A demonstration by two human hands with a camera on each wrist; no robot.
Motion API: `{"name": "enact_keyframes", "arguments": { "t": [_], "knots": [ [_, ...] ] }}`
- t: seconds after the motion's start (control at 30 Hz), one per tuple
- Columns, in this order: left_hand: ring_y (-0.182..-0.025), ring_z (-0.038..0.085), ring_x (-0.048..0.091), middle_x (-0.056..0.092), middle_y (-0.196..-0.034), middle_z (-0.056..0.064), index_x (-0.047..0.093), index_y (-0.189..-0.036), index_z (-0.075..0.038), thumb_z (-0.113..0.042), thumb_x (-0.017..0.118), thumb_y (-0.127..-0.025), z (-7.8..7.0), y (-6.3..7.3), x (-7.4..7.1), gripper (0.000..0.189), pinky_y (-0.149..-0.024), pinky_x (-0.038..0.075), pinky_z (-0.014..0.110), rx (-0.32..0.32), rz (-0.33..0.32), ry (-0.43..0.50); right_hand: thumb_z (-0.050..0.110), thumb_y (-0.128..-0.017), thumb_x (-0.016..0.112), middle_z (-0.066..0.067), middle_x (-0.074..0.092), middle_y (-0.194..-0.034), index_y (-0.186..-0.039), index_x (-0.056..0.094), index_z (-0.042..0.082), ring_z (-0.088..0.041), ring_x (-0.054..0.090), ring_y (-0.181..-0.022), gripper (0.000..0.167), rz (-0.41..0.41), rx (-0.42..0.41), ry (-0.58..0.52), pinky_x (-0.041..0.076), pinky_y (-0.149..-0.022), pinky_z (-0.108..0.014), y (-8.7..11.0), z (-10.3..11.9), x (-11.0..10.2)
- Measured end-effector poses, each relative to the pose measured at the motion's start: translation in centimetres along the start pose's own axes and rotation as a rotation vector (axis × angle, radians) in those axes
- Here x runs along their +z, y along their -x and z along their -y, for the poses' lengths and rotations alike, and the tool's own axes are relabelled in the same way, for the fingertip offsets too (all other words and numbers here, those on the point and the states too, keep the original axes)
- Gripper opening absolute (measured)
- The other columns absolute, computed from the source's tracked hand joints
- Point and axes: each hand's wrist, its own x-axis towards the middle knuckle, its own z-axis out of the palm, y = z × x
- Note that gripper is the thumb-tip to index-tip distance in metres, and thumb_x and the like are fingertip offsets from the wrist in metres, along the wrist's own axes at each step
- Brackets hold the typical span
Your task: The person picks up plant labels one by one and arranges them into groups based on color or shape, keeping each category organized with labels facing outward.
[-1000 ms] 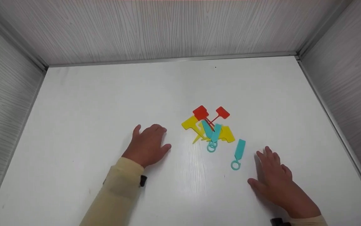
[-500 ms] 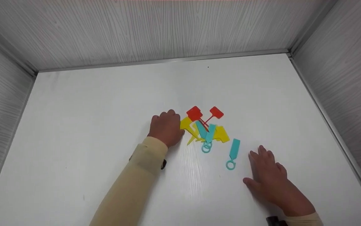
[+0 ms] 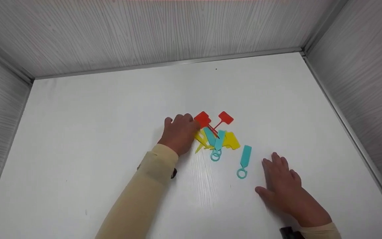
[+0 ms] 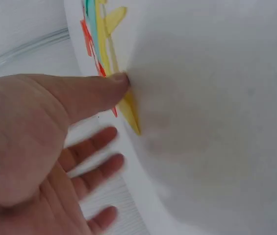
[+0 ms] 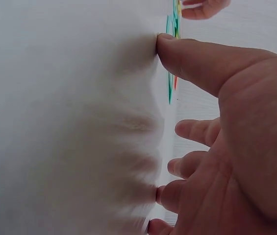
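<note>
Left hand [image 3: 179, 134] touches the tag pile [image 3: 216, 132], fingers loose, gripping nothing; right hand [image 3: 282, 184] lies flat on the bench [image 3: 111, 113].

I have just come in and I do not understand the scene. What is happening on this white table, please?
A person works at a white table with a small pile of plastic tags, red, yellow and teal. The left hand reaches into the pile's left edge, its thumb touching a yellow tag. The right hand rests flat on the table beside a separate teal tag, apart from it.
</note>
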Motion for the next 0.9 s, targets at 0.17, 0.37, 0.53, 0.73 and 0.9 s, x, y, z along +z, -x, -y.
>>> {"name": "enact_keyframes", "arguments": {
  "t": [0.17,0.37,0.53,0.73,0.9],
  "knots": [
    [-0.14,0.026,0.052,0.066,-0.142,0.001,0.082,-0.135,-0.034,-0.022,0.093,-0.093,-0.1,-0.1,0.0,0.045,-0.114,0.039,0.054,0.188,-0.012,-0.105,0.044,-0.093,0.088,-0.034,0.006,-0.179,-0.172,0.029,0.001,-0.061,0.005,-0.163,0.108,-0.017,-0.005,-0.019,0.01,-0.121,-0.086,0.0,0.2,0.2],
    [-0.13,0.024,0.058,0.071,-0.136,-0.001,0.083,-0.134,-0.029,-0.029,0.097,-0.089,0.2,-0.5,0.0,0.047,-0.109,0.044,0.049,0.305,-0.026,-0.216,0.044,-0.093,0.088,-0.033,0.007,-0.18,-0.172,0.031,0.002,-0.06,0.004,-0.164,0.106,-0.015,0.0,-0.033,0.008,-0.122,-0.085,-0.2,0.3,0.4],
    [-0.123,0.024,0.06,0.074,-0.133,-0.002,0.085,-0.131,-0.027,-0.03,0.096,-0.089,0.6,-0.5,0.1,0.044,-0.104,0.045,0.045,0.345,-0.032,-0.248,0.046,-0.092,0.089,-0.033,0.008,-0.18,-0.172,0.032,0.002,-0.06,0.004,-0.163,0.107,0.0,0.002,-0.026,0.008,-0.121,-0.086,-0.6,0.3,0.5],
    [-0.123,0.024,0.062,0.075,-0.134,-0.002,0.085,-0.13,-0.026,-0.03,0.096,-0.09,1.3,-0.4,0.3,0.042,-0.101,0.047,0.045,0.381,-0.046,-0.293,0.046,-0.092,0.089,-0.034,0.009,-0.18,-0.171,0.034,0.001,-0.061,0.004,-0.163,0.106,0.001,-0.004,-0.031,0.008,-0.121,-0.086,-1.0,0.5,0.6],
    [-0.123,0.025,0.063,0.075,-0.132,-0.002,0.084,-0.132,-0.028,-0.031,0.098,-0.087,2.1,0.2,0.2,0.047,-0.101,0.048,0.046,0.403,-0.068,-0.344,0.041,-0.093,0.089,-0.035,0.009,-0.179,-0.169,0.036,0.001,-0.063,0.002,-0.162,0.101,0.001,-0.009,-0.054,0.005,-0.121,-0.086,-1.3,0.6,0.6]
  ]
}}
